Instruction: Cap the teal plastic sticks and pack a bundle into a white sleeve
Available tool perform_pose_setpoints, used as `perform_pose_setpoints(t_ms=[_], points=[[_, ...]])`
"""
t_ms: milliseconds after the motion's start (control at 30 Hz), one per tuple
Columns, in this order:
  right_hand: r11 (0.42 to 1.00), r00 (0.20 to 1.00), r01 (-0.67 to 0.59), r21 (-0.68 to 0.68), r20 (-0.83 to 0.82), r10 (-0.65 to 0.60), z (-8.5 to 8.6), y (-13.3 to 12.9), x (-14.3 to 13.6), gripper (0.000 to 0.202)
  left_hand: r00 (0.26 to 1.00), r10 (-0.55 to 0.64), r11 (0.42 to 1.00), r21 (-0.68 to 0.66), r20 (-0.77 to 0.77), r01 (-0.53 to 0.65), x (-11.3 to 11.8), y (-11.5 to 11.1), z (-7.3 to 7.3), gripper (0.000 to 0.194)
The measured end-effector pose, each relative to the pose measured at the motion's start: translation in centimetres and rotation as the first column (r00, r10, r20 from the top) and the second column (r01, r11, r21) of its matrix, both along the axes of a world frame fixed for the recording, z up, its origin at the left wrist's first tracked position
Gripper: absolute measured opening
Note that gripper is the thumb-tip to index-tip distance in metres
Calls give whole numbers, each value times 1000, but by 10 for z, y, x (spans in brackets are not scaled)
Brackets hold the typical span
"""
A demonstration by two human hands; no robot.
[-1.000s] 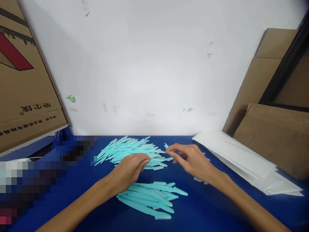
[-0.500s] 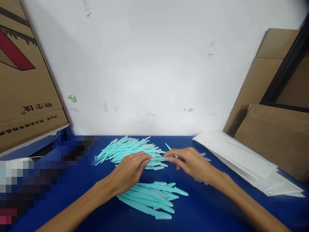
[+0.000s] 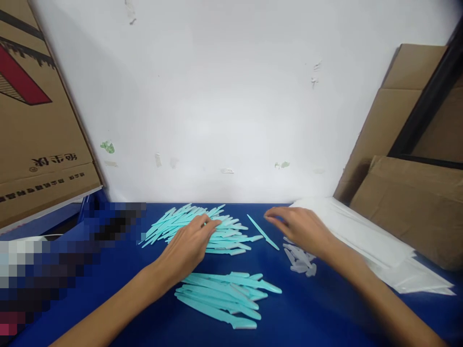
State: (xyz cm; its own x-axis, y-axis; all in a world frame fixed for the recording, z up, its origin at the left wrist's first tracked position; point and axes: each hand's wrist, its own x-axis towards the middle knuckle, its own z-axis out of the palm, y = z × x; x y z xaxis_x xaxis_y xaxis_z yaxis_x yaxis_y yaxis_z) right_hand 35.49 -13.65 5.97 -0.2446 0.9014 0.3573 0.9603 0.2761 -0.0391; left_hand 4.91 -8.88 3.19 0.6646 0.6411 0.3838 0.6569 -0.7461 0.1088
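Note:
My left hand (image 3: 193,241) reaches over the large back pile of turquoise blade-like sticks (image 3: 173,224), its thumb and fingers pinched together; what they grip, if anything, is too small to tell. My right hand (image 3: 298,226) hovers above the blue table with fingertips close together, and anything between them cannot be made out. One turquoise stick (image 3: 263,232) lies alone between the two hands. Under my right hand is a small heap of translucent caps (image 3: 301,260). Nearer the front, a second pile of turquoise sticks (image 3: 224,296) lies fanned out.
White sheets or bags (image 3: 361,236) lie on the right of the blue table (image 3: 307,318). Brown cardboard (image 3: 408,207) leans behind them. A large printed carton (image 3: 43,125) stands at the left, and a white wall (image 3: 227,96) rises behind.
My right hand has moved right and slightly up, away from my left, uncovering the lone stick and the caps. My left hand has shifted a little left and up over the back pile.

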Motion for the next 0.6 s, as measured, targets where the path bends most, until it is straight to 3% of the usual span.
perform_pose_setpoints(t_ms=[100,200,300,433,600], points=[[982,979,178,-65,111,-170,-2,9,35,25,999,15,997,81,-30,-13,-8,11,-5,43],[955,965,244,-171,137,-222,-9,13,57,21,1000,-12,994,109,25,10,-9,11,-3,36],[928,962,266,-261,131,-239,-17,16,63,18,991,-100,990,-91,86,108,-5,0,8,29],[916,963,268,-298,116,-244,-25,19,61,10,972,-225,869,-437,72,233,-1,-15,16,22],[925,963,263,-273,133,-235,-28,21,55,10,981,-186,803,-565,64,189,-1,-19,13,22]])
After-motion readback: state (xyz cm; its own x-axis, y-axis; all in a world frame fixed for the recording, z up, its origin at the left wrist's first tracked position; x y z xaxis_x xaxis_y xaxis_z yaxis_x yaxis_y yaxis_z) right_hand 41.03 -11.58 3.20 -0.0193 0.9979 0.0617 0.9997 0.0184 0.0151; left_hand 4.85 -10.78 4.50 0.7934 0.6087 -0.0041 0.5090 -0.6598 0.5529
